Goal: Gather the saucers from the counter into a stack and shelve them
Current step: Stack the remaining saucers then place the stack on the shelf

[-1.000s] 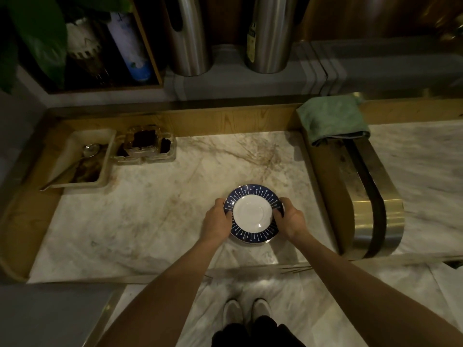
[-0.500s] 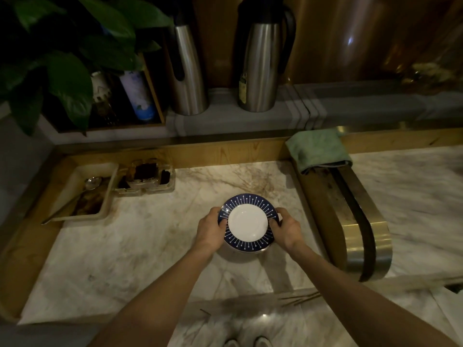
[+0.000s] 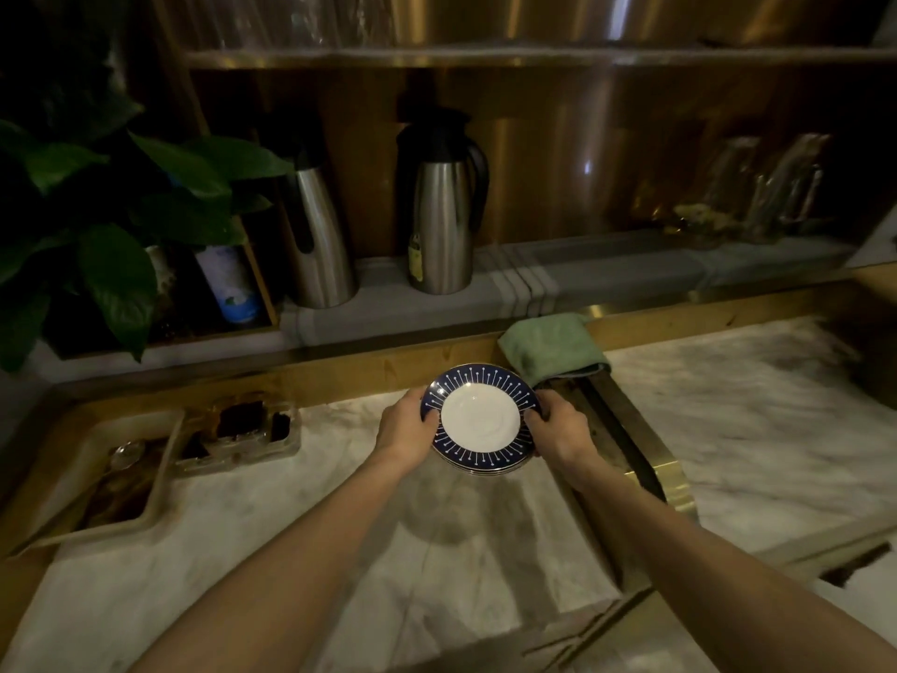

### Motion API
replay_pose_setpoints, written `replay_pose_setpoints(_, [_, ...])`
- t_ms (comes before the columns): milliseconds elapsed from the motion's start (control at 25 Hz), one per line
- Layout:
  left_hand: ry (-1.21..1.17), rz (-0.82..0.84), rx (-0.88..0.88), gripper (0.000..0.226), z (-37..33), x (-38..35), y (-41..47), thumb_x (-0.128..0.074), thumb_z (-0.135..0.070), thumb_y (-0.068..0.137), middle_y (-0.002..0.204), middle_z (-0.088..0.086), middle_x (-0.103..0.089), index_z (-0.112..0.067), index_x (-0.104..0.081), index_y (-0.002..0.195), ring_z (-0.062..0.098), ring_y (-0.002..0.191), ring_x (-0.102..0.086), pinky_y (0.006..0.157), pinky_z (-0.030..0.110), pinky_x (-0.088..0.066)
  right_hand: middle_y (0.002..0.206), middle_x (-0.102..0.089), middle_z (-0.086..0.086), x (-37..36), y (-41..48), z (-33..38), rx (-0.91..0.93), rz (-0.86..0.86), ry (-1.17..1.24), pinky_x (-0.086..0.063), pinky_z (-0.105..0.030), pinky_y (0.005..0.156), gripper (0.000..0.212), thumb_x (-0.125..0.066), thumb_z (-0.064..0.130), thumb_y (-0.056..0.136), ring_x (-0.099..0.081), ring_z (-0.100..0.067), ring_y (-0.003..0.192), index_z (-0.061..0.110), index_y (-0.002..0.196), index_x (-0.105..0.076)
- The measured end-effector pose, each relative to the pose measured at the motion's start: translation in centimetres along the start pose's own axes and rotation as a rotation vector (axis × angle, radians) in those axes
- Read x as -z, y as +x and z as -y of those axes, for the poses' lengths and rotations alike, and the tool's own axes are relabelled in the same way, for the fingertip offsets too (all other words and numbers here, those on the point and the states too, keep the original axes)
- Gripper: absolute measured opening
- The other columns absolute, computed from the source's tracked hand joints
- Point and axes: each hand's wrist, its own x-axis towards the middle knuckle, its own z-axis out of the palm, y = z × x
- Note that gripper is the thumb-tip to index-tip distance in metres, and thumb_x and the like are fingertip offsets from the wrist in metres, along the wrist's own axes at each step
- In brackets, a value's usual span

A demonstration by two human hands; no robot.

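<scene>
A stack of saucers (image 3: 480, 420), white in the middle with a dark blue rim of white spokes, hangs in the air above the marble counter (image 3: 301, 551). My left hand (image 3: 405, 429) grips its left edge and my right hand (image 3: 558, 432) grips its right edge. A round shadow falls on the counter below the stack. A gold-edged shelf (image 3: 534, 58) runs across the wall high above, with blurred glassware on it.
Two steel thermos jugs (image 3: 444, 211) stand on a grey ledge behind the counter. A green cloth (image 3: 551, 349) lies over a brass divider (image 3: 645, 463) to the right. At the left are a beige tray (image 3: 97, 483) with a spoon, a clear container (image 3: 238, 434) and a leafy plant (image 3: 111, 221).
Both hands have lifted the saucer stack off the counter and carried it up and away from me. My view has tilted up, showing the shelf.
</scene>
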Motion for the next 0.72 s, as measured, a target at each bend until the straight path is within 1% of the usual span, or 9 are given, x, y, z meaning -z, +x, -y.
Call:
replay_pose_setpoints(120, [-0.005, 0.022, -0.038, 0.032, -2.8, -0.3, 0.8, -0.050, -0.012, 0.096, 0.115, 0.011, -0.067, -0.010, -0.054, 0.128, 0.027, 0.101, -0.065, 0.087, 0.043, -0.057, 0.125, -0.064, -0.019, 2.8, 0.7, 0.5, 0.002, -0.053, 0.008, -0.045, -0.046, 0.102, 0.037, -0.050, 0.017, 0.093, -0.059, -0.037, 0.116, 0.005, 0.128, -0.056])
replay_pose_setpoints(240, [-0.008, 0.047, -0.051, 0.028, -5.5, -1.0, 1.7, -0.050, -0.014, 0.096, 0.113, 0.009, -0.066, -0.010, -0.055, 0.124, 0.027, 0.100, -0.066, 0.087, 0.045, -0.057, 0.128, -0.062, -0.019, 5.3, 1.8, 0.5, -0.015, -0.066, 0.063, -0.048, -0.044, 0.101, 0.041, -0.051, 0.018, 0.094, -0.060, -0.034, 0.116, 0.005, 0.133, -0.052])
replay_pose_setpoints(360, [-0.029, 0.060, -0.057, 0.028, -8.4, -2.4, 2.4, -0.050, -0.014, 0.096, 0.115, 0.010, -0.066, -0.010, -0.055, 0.123, 0.028, 0.103, -0.065, 0.091, 0.047, -0.056, 0.132, -0.059, -0.019, 8.1, 2.9, 0.1, -0.046, -0.083, 0.099, -0.052, -0.041, 0.096, 0.044, -0.050, 0.016, 0.095, -0.060, -0.033, 0.116, 0.006, 0.138, -0.046])
replay_pose_setpoints(480, [-0.011, 0.058, -0.077, 0.028, -11.1, -4.6, 3.0, -0.050, -0.015, 0.096, 0.116, 0.010, -0.067, -0.010, -0.056, 0.123, 0.026, 0.103, -0.064, 0.090, 0.044, -0.056, 0.131, -0.058, -0.020, 10.9, 4.3, -1.2, -0.078, -0.088, 0.155, -0.058, -0.041, 0.087, 0.046, -0.049, 0.017, 0.096, -0.061, -0.033, 0.113, 0.007, 0.140, -0.042])
replay_pose_setpoints(560, [-0.014, 0.054, -0.077, 0.029, -13.0, -6.2, 3.2, -0.050, -0.015, 0.096, 0.118, 0.011, -0.066, -0.010, -0.055, 0.125, 0.026, 0.105, -0.064, 0.091, 0.043, -0.055, 0.128, -0.060, -0.020, 12.9, 5.4, -2.2, -0.094, -0.080, 0.134, -0.057, -0.036, 0.075, 0.046, -0.048, 0.017, 0.096, -0.063, -0.033, 0.110, 0.008, 0.140, -0.042])
replay_pose_setpoints(600, [-0.016, 0.051, -0.072, 0.031, -14.0, -7.1, 3.3, -0.050, -0.015, 0.097, 0.120, 0.011, -0.065, -0.010, -0.054, 0.127, 0.026, 0.107, -0.063, 0.093, 0.040, -0.054, 0.126, -0.061, -0.020, 14.0, 6.0, -2.7, -0.096, -0.074, 0.117, -0.056, -0.034, 0.070, 0.045, -0.048, 0.017, 0.096, -0.064, -0.033, 0.107, 0.008, 0.140, -0.042])
replay_pose_setpoints(680, [-0.019, 0.043, -0.068, 0.035, -16.4, -9.4, 3.2, -0.049, -0.014, 0.098, 0.125, 0.010, -0.063, -0.010, -0.051, 0.132, 0.025, 0.114, -0.060, 0.092, 0.034, -0.049, 0.121, -0.063, -0.019, 16.5, 7.3, -4.0, -0.083, -0.070, 0.101, -0.055, -0.034, 0.066, 0.043, -0.048, 0.017, 0.095, -0.066, -0.033, 0.102, 0.007, 0.137, -0.045])
replay_pose_setpoints(720, [-0.026, 0.036, -0.064, 0.035, -17.3, -10.2, 3.2, -0.049, -0.014, 0.098, 0.125, 0.010, -0.062, -0.010, -0.051, 0.132, 0.025, 0.114, -0.060, 0.090, 0.032, -0.048, 0.119, -0.065, -0.019, 17.6, 7.9, -4.5, -0.068, -0.069, 0.088, -0.055, -0.036, 0.066, 0.042, -0.048, 0.016, 0.094, -0.066, -0.033, 0.100, 0.006, 0.134, -0.048])
